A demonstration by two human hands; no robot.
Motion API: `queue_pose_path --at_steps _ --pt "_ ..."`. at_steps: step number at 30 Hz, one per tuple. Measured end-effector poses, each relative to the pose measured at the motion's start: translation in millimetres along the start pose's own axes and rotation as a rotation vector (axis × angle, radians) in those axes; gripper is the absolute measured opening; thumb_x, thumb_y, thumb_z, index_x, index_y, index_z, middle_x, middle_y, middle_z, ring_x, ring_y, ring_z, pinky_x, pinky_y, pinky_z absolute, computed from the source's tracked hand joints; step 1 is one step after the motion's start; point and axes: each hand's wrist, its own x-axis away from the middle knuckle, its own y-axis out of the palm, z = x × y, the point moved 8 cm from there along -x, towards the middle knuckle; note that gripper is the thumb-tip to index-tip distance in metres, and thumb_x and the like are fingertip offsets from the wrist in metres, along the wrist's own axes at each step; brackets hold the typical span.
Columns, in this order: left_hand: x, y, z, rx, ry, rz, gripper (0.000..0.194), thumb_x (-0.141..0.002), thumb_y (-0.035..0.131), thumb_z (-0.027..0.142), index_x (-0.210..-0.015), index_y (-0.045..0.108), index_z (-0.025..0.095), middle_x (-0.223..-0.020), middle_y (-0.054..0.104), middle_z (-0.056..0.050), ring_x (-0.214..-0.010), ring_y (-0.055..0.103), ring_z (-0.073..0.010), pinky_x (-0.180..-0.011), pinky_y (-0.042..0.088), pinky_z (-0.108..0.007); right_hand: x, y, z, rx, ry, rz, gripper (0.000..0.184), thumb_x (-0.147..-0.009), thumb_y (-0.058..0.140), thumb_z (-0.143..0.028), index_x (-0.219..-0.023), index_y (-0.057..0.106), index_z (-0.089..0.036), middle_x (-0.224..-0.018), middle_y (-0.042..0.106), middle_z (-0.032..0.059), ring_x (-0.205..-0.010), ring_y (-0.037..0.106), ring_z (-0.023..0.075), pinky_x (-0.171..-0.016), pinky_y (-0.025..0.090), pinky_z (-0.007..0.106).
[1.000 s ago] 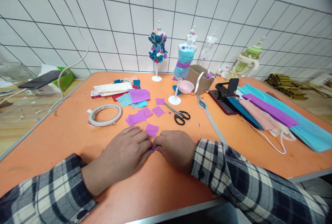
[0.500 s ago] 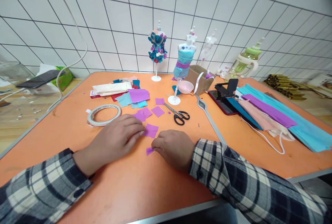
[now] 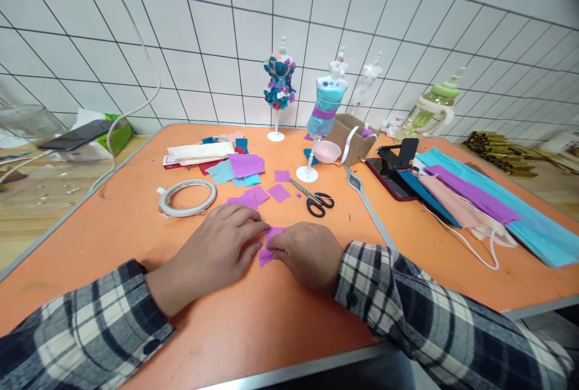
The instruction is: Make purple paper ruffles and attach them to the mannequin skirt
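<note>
My right hand (image 3: 311, 254) is closed, its fingertips pinching a small gathered piece of purple crepe paper (image 3: 264, 258) just above the table. Under those fingers, a flat purple paper square (image 3: 274, 233) lies between my hands. My left hand (image 3: 221, 248) lies low over the table with fingers stretched and thumb apart, its index fingertip at the left edge of that square. More purple squares (image 3: 279, 193) lie beyond my hands. Beside them rest black-handled scissors (image 3: 313, 198). A roll of white tape (image 3: 165, 199) lies beyond my left hand.
Small mannequins, one with teal ruffles (image 3: 279, 84) and one wrapped in blue (image 3: 326, 105), stand at the back. Near them are a pink bowl (image 3: 326, 151) and a cardboard box (image 3: 355, 137). Colored paper strips (image 3: 474, 191) and a phone (image 3: 384, 182) lie right; a bottle (image 3: 429, 110) stands behind.
My left hand has moved right, closer to my right hand. The purple square has shifted right and nearer, partly under my right fingers. The view has turned slightly left.
</note>
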Motion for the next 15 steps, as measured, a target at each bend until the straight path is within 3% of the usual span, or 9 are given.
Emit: queue_pose_path --at_steps 5,11,15 --pt "1 -10.3 7 0.121 0.1 0.044 0.03 -0.092 0.049 0.014 -0.106 0.073 0.021 -0.103 0.071 -0.007 -0.098 0.062 -0.0248 -0.089 0.047 -0.043 2 -1 5 -0.041 0.041 -0.03 0.021 -0.099 0.055 -0.034 -0.105 0.074 -0.028 -0.095 0.076 0.004 -0.087 0.067 0.0203 -0.069 0.04 0.029" --pt "-1 0.0 14 0.206 0.122 -0.056 0.017 -0.091 0.065 0.035 -0.102 0.075 0.025 -0.103 0.073 -0.006 -0.103 0.062 -0.026 -0.093 0.046 -0.042 2 -1 8 -0.017 0.077 -0.051 0.017 -0.097 0.056 -0.032 -0.103 0.071 -0.026 -0.091 0.074 0.0038 -0.085 0.068 0.0215 -0.065 0.039 0.029" --pt "-1 4.0 11 0.14 0.115 -0.053 0.015 -0.091 0.065 0.032 -0.098 0.077 0.028 -0.099 0.076 -0.004 -0.101 0.063 -0.0263 -0.092 0.045 -0.044 2 0 8 -0.005 0.076 -0.067 0.022 -0.097 0.054 -0.03 -0.111 0.07 -0.025 -0.094 0.074 0.0057 -0.087 0.066 0.0212 -0.068 0.04 0.03"
